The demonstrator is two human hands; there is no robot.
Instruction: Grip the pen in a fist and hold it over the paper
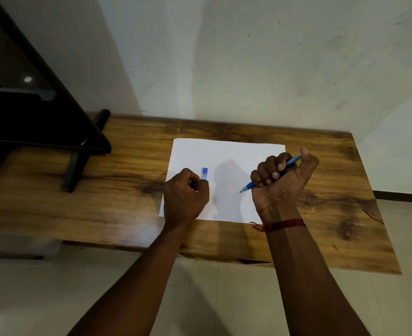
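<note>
Fingers point(270, 169) of the right hand point(281, 180) wrap a blue pen point(247, 186) in a fist above the white paper point(226, 154) on the bench point(132, 170). Left hand point(185, 192) pinches the pen cap point(204, 173), resting on the sheet. Uncapping looks done; writing calls for regripping the pen near its tip.

Glossy knotted brown wooden table point(132, 197), matt smooth white paper sheet point(226, 156), translucent blue plastic pen point(249, 184), small blue plastic cap point(204, 173), red thread wristband point(285, 224), scuffed matt wall point(248, 57)
</note>
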